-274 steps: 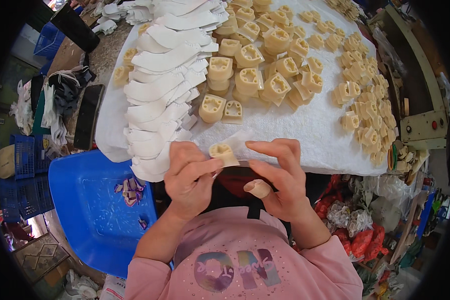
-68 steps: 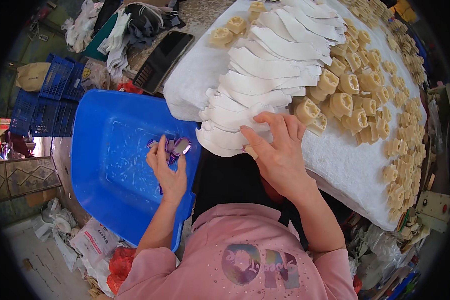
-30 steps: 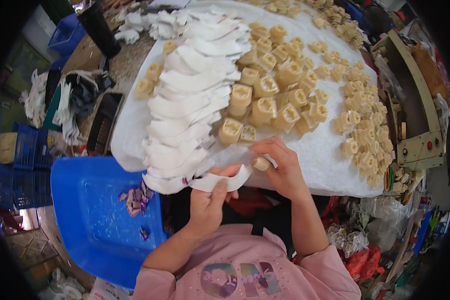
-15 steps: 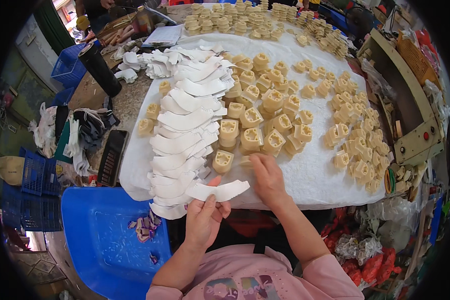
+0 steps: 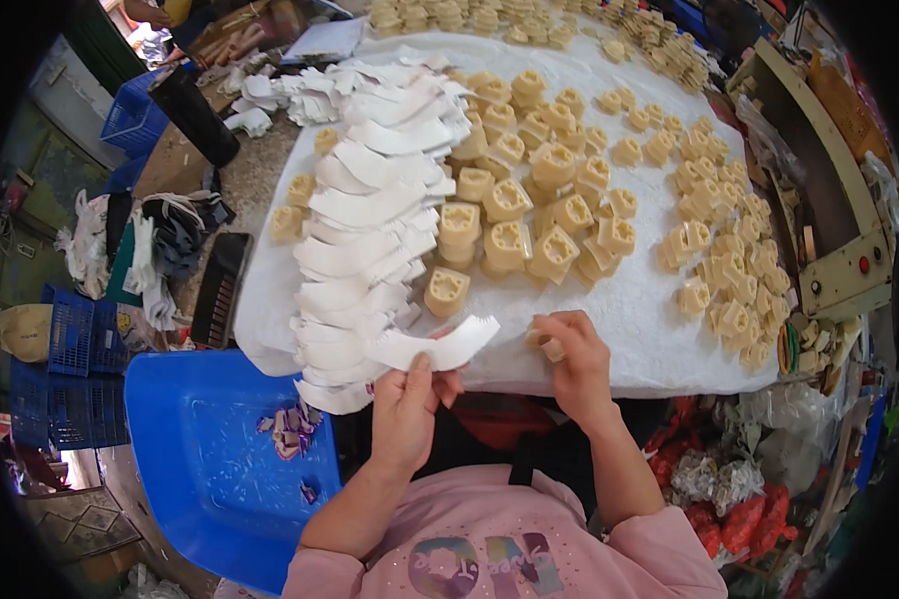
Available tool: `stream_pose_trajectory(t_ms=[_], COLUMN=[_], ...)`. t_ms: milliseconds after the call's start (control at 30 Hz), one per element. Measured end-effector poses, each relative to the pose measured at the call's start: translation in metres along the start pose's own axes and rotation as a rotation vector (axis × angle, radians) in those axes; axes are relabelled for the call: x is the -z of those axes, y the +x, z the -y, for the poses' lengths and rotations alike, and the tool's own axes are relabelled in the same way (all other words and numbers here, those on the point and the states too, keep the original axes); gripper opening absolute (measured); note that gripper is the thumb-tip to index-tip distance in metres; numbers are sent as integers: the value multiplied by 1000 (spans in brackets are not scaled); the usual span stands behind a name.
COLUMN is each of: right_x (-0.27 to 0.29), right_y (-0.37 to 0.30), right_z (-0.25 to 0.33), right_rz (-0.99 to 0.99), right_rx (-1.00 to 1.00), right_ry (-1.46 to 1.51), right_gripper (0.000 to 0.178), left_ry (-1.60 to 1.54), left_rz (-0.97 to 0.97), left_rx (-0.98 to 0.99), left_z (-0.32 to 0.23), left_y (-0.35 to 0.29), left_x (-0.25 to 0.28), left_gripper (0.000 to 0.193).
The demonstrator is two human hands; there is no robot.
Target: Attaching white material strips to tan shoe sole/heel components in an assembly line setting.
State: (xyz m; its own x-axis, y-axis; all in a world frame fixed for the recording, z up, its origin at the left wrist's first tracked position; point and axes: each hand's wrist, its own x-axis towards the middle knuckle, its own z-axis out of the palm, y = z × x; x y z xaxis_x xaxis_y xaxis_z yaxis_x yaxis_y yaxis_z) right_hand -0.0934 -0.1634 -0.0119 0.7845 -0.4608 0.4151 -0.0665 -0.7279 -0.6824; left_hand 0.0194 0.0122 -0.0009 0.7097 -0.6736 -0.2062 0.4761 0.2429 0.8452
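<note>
My left hand (image 5: 410, 404) pinches a curved white strip (image 5: 438, 347) with a notched end between thumb and fingers. It is held over the near edge of the cloth-covered table, beside an overlapping row of similar white strips (image 5: 365, 210). My right hand (image 5: 577, 367) is closed, its fingers curled around a small beige piece (image 5: 535, 339) that is mostly hidden. Beyond it, a cluster of hollow beige moulded pieces (image 5: 507, 243) stands on the white cloth, several with toothed openings. The nearest single moulded piece (image 5: 447, 291) lies close to the held strip.
A blue tub (image 5: 195, 469) with a few purple-and-white scraps sits at the lower left. More beige pieces (image 5: 734, 265) spread along the table's right side. A black cylinder (image 5: 192, 115) stands at the back left. A beige metal machine frame (image 5: 844, 275) borders the right.
My right hand has moved right, away from the moulded pieces, and its fingers have curled in. The left hand still holds the white strip, slightly shifted. The view has tilted a little.
</note>
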Motion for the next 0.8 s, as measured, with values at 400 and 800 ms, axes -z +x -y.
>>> stream_pose_trajectory(t_ms=[400, 800], right_x=[-15, -13], right_y=[-1, -5], right_z=[49, 44], right_rz=[-252, -277], right_rx=[346, 381], right_ry=[391, 303], right_gripper=[51, 50], left_ry=[-143, -25], left_rz=[114, 226], left_rx=[12, 6], left_z=[-8, -9], left_y=[-15, -22], left_x=[-34, -37], left_gripper=[36, 46])
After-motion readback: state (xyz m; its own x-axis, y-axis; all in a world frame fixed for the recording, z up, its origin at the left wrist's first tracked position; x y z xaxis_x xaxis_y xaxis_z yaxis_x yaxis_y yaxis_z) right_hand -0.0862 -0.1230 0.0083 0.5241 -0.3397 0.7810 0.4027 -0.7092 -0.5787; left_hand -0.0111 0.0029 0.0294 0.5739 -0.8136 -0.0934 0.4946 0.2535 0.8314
